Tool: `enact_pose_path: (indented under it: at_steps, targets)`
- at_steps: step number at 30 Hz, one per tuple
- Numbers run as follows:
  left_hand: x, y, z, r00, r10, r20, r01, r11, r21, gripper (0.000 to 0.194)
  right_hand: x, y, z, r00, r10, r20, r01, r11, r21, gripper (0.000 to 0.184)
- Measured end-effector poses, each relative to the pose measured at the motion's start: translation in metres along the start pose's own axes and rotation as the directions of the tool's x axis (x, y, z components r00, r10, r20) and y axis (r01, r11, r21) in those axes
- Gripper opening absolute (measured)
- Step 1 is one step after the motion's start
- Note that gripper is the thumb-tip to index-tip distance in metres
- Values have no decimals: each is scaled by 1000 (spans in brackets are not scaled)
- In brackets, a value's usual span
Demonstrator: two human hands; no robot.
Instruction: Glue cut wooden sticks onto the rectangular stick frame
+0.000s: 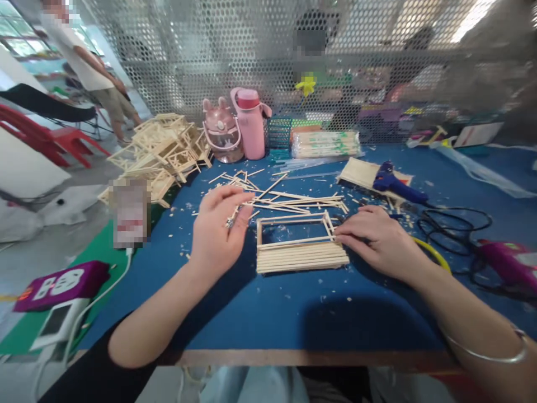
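A small rectangular frame of wooden sticks (302,257) lies in front of me, its near side closed by a row of parallel sticks, its far part open. My right hand (373,238) is closed at the frame's right end, thumb and fingertips pinching a short stick there. My left hand (220,229) hovers left of the frame, fingers curled toward the thumb. Something small and pale shows in its grip, too small to name. Behind both hands lies a loose pile of thin wooden sticks (293,201).
A blue glue gun (398,184) rests on a stick panel (358,172), its black cable coiled at right. Stacked stick frames (168,145), a pink bottle (251,129), a pink jug (222,134) and bagged sticks (325,144) stand behind. A phone (131,215) and purple power strip (62,285) are at left.
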State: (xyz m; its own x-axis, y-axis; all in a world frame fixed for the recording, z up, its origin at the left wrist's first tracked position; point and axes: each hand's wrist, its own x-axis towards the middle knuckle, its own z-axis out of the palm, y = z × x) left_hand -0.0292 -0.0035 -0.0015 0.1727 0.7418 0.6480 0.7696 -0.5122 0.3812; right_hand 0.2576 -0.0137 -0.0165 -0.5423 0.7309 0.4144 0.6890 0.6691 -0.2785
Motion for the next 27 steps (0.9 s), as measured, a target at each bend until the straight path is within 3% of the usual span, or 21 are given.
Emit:
enact_pose_path:
  at_steps: [2, 4, 13, 16, 18, 21, 24, 27]
  targets:
    - [-4, -19, -3, 989, -150, -16, 150, 989, -1, 22, 0, -1, 4, 1000, 5, 10, -5, 1000, -4, 15]
    - [-9, -31, -2, 975, -221, 34, 221, 975, -14, 22, 1, -2, 7, 1000, 9, 10, -9, 1000, -21, 14]
    - [-16, -26, 3, 972, -168, 165, 188, 976, -111, 20, 0, -1, 7, 1000, -4, 23, 6, 995, -96, 12]
    - [-16, -22, 1, 969, -100, 227, 134, 981, -142, 25, 0, -1, 6, 1000, -1, 24, 4, 994, -112, 12]
    - [-17, -19, 0, 956, 4, 292, 37, 991, -132, 31, 0, -1, 5, 1000, -2, 25, 5, 992, -122, 12]
    - [-18, -12, -1, 900, 145, 411, -127, 989, -70, 39, 0, 0, 5, 999, 4, 45, 3, 990, -138, 14]
    - [-20, -7, 1, 857, 165, 489, -183, 983, -10, 41, 0, 1, 6, 998, 22, 61, -13, 989, -150, 16]
    - [-21, -6, 4, 844, 147, 515, -189, 982, 29, 37, 0, 2, 6, 997, 36, 65, -26, 989, -148, 17]
